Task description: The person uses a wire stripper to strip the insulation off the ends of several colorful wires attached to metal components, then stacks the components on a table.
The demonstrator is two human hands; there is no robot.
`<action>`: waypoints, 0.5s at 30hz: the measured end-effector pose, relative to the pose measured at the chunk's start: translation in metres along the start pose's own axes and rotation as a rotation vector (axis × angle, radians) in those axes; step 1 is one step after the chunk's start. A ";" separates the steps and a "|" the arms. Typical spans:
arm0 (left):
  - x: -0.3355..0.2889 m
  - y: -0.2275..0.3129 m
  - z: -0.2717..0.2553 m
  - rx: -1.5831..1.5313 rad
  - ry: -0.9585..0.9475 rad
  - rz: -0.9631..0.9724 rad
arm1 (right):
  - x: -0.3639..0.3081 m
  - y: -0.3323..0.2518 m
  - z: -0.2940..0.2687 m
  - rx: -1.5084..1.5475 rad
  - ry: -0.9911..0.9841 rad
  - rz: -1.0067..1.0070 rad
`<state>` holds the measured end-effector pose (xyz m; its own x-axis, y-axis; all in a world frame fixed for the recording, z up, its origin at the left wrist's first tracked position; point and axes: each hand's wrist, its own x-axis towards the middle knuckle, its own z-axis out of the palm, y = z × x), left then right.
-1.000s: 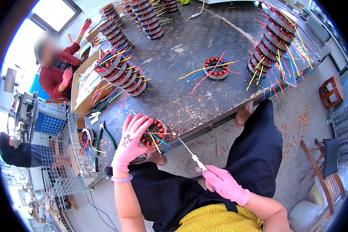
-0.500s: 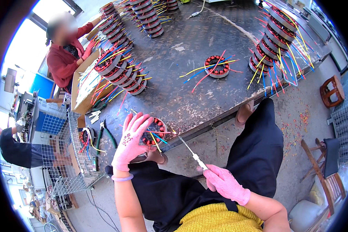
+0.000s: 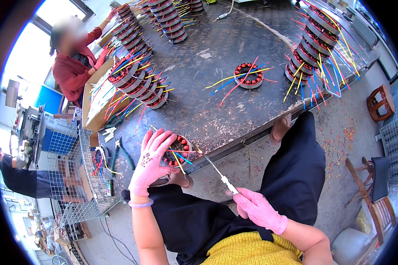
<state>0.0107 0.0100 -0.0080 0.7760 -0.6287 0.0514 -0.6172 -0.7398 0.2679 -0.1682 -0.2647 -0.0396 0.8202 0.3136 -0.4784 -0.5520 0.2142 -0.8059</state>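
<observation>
My left hand [image 3: 151, 161], in a pink glove, curves round the left side of a wound motor stator [image 3: 181, 145] at the table's near edge. Its fingers lie along the far side and the thumb along the near side. Red, yellow and blue wires stick out of the stator towards me. In my right hand [image 3: 257, 208], also gloved in pink, is a tool with a white handle and thin metal shaft [image 3: 215, 169]. Its tip ends close to the stator's right side, by a small yellow bit; whether they touch, I cannot tell.
Another stator [image 3: 248, 76] lies mid-table. Tall stator stacks [image 3: 314, 48] stand right and left [image 3: 139, 84], trailing wires. Green-handled pliers [image 3: 115, 157] and white pieces [image 3: 109, 133] lie left, near a wire basket [image 3: 82, 194]. A co-worker [image 3: 73, 66] sits beyond a cardboard box [image 3: 89, 99].
Both my hands, the stator and the tool stay almost where they were. At the left, the co-worker's arm has stretched further up towards the far stator stack.
</observation>
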 end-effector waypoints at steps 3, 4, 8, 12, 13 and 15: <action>0.000 0.000 -0.001 -0.004 0.001 0.000 | 0.001 0.002 0.000 -0.005 -0.004 -0.008; 0.000 0.000 -0.001 -0.004 0.001 -0.001 | 0.001 0.002 0.000 -0.004 -0.005 -0.011; -0.001 0.001 -0.001 -0.005 0.003 -0.004 | 0.001 0.002 0.000 -0.004 -0.005 -0.003; 0.000 0.000 0.000 -0.003 0.011 0.012 | 0.001 0.003 0.001 0.012 -0.002 -0.008; 0.000 0.000 0.000 0.000 0.009 0.010 | 0.001 0.003 0.000 0.014 -0.003 -0.012; -0.001 0.001 -0.002 0.009 0.005 0.002 | 0.001 0.002 0.000 -0.010 -0.005 -0.008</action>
<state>0.0094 0.0100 -0.0056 0.7753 -0.6290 0.0565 -0.6198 -0.7406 0.2596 -0.1688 -0.2637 -0.0411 0.8239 0.3165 -0.4702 -0.5437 0.2073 -0.8133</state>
